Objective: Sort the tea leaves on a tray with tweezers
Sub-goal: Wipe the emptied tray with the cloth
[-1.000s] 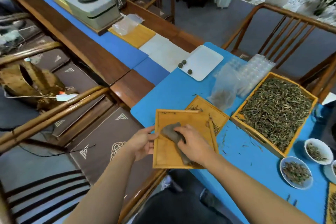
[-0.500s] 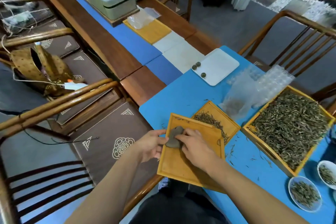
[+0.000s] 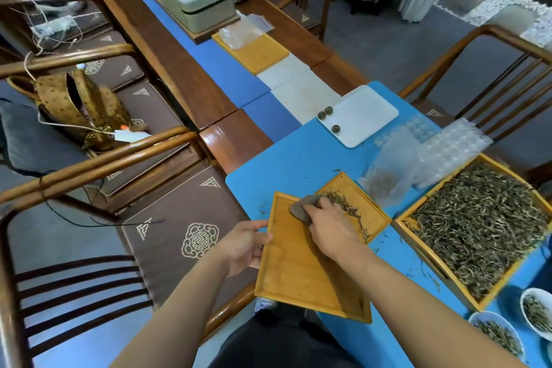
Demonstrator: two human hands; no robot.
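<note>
Tea leaves (image 3: 343, 203) lie in a small wooden tray (image 3: 367, 212) on the blue bench (image 3: 298, 158). I count three wooden trays and two white bowls. My left hand (image 3: 243, 245) grips the bare tray's (image 3: 304, 272) edge; my right hand (image 3: 331, 227), fingers curled, presses a grey cloth (image 3: 301, 207) at its far end.

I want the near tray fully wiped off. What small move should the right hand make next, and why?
Probably one more short push of the grey cloth past the far edge of the near tray, since the right hand is already there and leaves lie in the small tray beyond.
</note>
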